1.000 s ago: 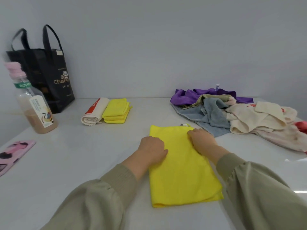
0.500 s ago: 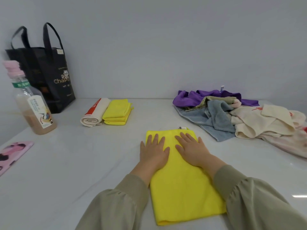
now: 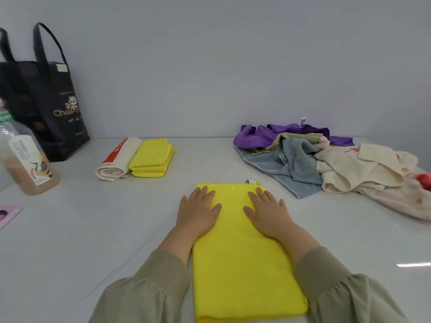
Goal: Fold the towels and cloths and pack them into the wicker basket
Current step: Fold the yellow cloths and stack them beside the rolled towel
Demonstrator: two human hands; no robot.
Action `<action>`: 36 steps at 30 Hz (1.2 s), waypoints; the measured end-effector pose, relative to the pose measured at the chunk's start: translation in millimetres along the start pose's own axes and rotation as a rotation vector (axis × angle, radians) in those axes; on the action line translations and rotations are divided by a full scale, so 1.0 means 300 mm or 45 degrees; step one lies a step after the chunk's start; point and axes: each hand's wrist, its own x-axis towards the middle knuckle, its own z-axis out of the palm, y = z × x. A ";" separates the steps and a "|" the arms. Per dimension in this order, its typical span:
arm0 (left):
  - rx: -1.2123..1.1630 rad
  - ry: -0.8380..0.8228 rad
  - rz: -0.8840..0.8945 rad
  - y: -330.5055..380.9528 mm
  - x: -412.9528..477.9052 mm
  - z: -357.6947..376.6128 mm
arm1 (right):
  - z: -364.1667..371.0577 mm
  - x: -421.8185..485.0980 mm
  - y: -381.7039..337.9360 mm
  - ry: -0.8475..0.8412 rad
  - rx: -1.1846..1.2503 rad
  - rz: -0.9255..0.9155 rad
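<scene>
Your left hand (image 3: 198, 210) and right hand (image 3: 268, 213) are both flat, fingers straight, pressing on the far end of the yellow cloth (image 3: 245, 264), which lies folded long on the white table (image 3: 93, 241) right in front of you. A folded yellow cloth stack (image 3: 151, 159) and a rolled towel (image 3: 117, 159) sit further back on the left, with the unfolded pile (image 3: 326, 159) to the right.

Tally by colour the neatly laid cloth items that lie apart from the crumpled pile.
Yellow: 2 (flat cloth, folded stack)
White with red: 1 (rolled towel)
Total: 3
</scene>
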 end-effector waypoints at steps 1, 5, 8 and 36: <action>-0.105 0.107 -0.043 -0.010 0.008 0.000 | -0.005 0.009 0.013 0.064 0.063 0.003; -0.309 0.388 -0.250 -0.046 0.035 -0.014 | -0.039 0.063 0.085 0.297 0.299 0.147; -0.258 0.417 -0.258 -0.053 0.056 -0.012 | -0.047 0.099 0.109 0.293 0.165 0.179; -1.353 0.455 -0.178 -0.062 0.166 -0.069 | -0.076 0.279 0.093 0.135 0.176 0.033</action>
